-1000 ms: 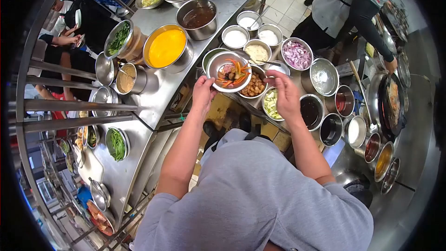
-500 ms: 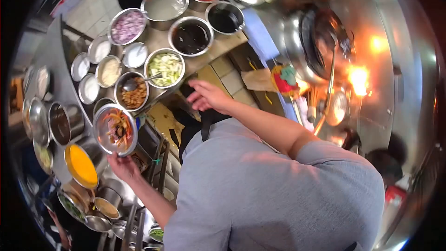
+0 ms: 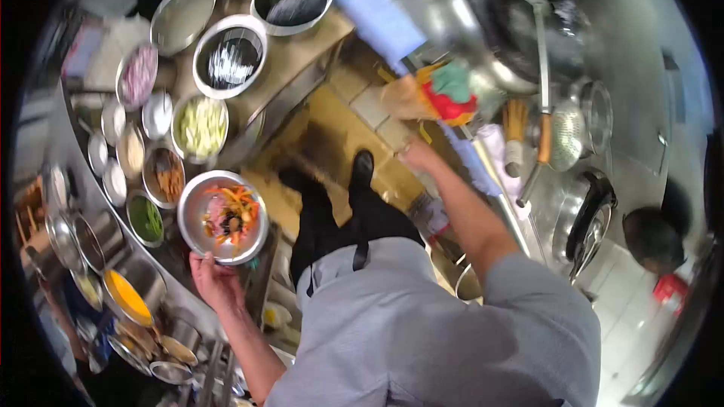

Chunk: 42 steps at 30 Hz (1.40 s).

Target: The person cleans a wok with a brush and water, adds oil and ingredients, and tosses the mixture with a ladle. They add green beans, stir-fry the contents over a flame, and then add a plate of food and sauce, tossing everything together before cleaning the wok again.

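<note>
My left hand grips the near rim of a metal bowl, with the thumb at the edge. In the bowl lie sliced vegetables in orange and red, pinkish pieces and something dark in the middle. The bowl is held beside the counter, close to a container of green pods or chillies. My right hand is low by the stove's front edge, near a bundle of coloured cloths. Blur hides its fingers, and I see nothing in it.
Containers of chopped green vegetable, dark liquid and chopped onion crowd the counter. A wok with a ladle sits on the stove at right, near a skimmer. A pan of yellow liquid stands at left.
My left hand has brought the bowl rightward, closer to my body. My right hand has swung from the counter side to the stove edge. The view has turned, and the flames no longer show.
</note>
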Tool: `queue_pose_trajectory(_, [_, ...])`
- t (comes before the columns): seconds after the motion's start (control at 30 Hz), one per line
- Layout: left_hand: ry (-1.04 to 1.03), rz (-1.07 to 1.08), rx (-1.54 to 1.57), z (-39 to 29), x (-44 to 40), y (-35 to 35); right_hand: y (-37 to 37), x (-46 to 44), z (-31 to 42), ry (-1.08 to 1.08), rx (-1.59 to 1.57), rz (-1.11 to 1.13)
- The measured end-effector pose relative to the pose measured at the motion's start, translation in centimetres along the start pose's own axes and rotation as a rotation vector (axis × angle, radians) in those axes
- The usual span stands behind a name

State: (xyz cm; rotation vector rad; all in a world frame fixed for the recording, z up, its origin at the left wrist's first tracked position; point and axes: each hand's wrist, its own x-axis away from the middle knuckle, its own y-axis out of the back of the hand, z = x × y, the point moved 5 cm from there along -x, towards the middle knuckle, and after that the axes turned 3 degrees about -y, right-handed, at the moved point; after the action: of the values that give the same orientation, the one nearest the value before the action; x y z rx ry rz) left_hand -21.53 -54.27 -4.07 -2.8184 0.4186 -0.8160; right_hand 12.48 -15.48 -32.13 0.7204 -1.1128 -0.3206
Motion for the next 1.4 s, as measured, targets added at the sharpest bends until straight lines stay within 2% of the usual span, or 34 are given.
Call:
queue_pose_trajectory(0.03, [-0.003,0.043,0.042,0.2,-0.1,-2.8,6.8,6.1,5.1,0.041,-0.213,-0.100])
queue_pose_trajectory(0.07, [-0.004,-0.003,0.054,-0.1,0.2,-7.3,14.0,12.6,10.7,0.105,-0.419,-0.192])
queue_pose_trajectory(0.13, [0.008,0.181,0.082,0.8,-0.3,-12.4,23.0,19.4,10.1,0.283,-0.418,-0.710])
queue_pose_trajectory(0.17, [0.052,0.190,0.043,0.9,-0.1,-15.4,27.4,22.9,8.7,0.204,-0.315,-0.928])
queue_pose_trajectory(0.2, [0.083,0.282,0.026,1.4,-0.6,-18.0,30.6,25.0,6.6,0.060,-0.047,-1.107])
queue_pose_trajectory(0.23, [0.115,0.332,0.014,1.7,-0.5,-21.1,31.8,25.5,3.5,-0.064,-0.072,-1.167])
queue_pose_trajectory(0.3, [0.099,0.461,0.039,2.4,-0.5,-27.2,30.0,21.2,-4.5,-0.324,0.068,-1.051])
queue_pose_trajectory(0.37, [0.111,0.560,0.028,2.8,0.0,-33.2,29.6,20.5,-6.0,-0.335,-0.829,-0.561])
queue_pose_trajectory(0.4, [0.105,0.582,0.038,2.9,0.0,-35.8,28.9,16.9,-9.6,-0.179,-0.391,-0.917])
queue_pose_trajectory(0.43, [0.094,0.601,0.057,3.2,-0.4,-38.6,30.1,18.5,-9.2,-0.184,-0.406,-0.950])
queue_pose_trajectory(0.5, [0.079,0.703,0.024,3.4,-1.1,-43.7,29.5,20.4,-7.2,-0.051,-1.187,-0.580])
queue_pose_trajectory(0.57, [0.047,0.753,-0.070,3.5,-1.3,-48.7,28.5,22.4,-5.1,0.190,-1.779,-0.460])
queue_pose_trajectory(0.63, [-0.024,0.868,-0.174,4.1,-1.4,-53.7,27.1,23.4,-4.2,0.082,-1.628,-0.543])
queue_pose_trajectory(0.67, [-0.018,0.895,-0.187,4.7,-1.4,-55.7,26.6,24.4,-4.1,0.047,-1.456,-0.666])
queue_pose_trajectory(0.77, [0.018,1.002,-0.305,5.8,-0.2,-61.8,25.3,26.5,-3.9,0.071,-1.563,-0.663])
queue_pose_trajectory(0.83, [-0.060,1.092,-0.437,8.2,-1.5,-65.4,24.8,27.9,-3.4,0.075,-1.579,-0.683])
queue_pose_trajectory(0.9, [-0.258,1.110,-0.646,10.1,-2.1,-68.6,24.4,29.1,-3.0,0.030,-1.478,-0.803])
queue_pose_trajectory(0.97, [-0.879,1.103,-1.069,12.0,-3.4,-72.3,24.1,30.2,-2.3,-0.044,-1.407,-0.846])
queue_pose_trajectory(1.0, [-0.885,1.143,-1.066,12.8,-2.7,-72.7,23.8,30.8,-1.9,-0.130,-1.320,-0.894])
queue_pose_trajectory(1.07, [-1.534,1.031,-0.964,12.5,0.3,-72.3,24.1,32.2,-0.9,-0.271,-1.179,-0.928])
queue_pose_trajectory(1.1, [-1.466,1.139,-1.157,14.8,-1.2,-73.2,23.5,32.1,-0.7,-0.296,-1.199,-0.943])
queue_pose_trajectory(1.17, [-1.502,1.183,-1.227,16.1,-2.4,-74.1,22.6,32.1,-0.3,-0.289,-1.128,-1.027])
queue_pose_trajectory(1.23, [-1.520,1.173,-1.112,14.0,-0.5,-74.5,21.9,32.3,0.0,-0.356,-1.114,-1.031])
queue_pose_trajectory(1.3, [-1.522,1.265,-1.246,14.8,-2.7,-75.4,21.3,32.7,1.1,-0.370,-1.177,-1.003])
queue_pose_trajectory(1.37, [-1.532,1.274,-1.215,14.8,-3.7,-76.1,20.6,33.0,1.3,-0.406,-1.167,-0.984])
queue_pose_trajectory(1.4, [-1.569,1.251,-1.105,13.9,-3.4,-75.8,20.3,33.3,1.4,-0.371,-1.132,-1.041])
